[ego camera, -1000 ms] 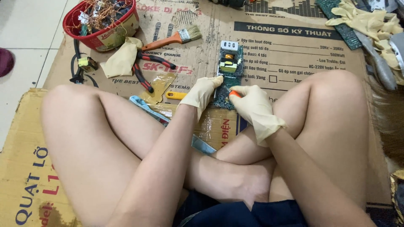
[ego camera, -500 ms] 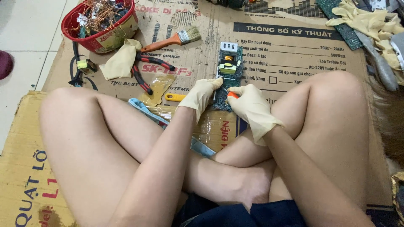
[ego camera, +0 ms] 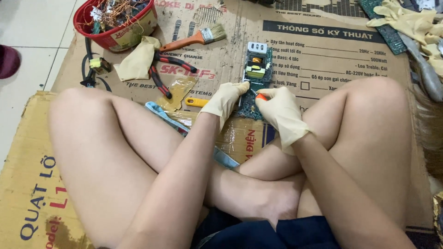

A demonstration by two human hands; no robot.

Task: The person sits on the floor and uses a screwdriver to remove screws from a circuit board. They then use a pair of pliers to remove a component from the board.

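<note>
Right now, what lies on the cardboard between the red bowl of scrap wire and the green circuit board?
In the head view: a paintbrush, red-handled pliers and a loose cream glove.

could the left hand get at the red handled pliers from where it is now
Probably yes. The left hand rests on the circuit board's left edge, and the pliers lie on open cardboard to its left, only the yellow-handled tool between.

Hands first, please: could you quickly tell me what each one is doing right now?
Left hand: gloved, fingertips touching the left edge of the circuit board.
Right hand: gloved, closed on an orange-handled tool at the board.
</note>
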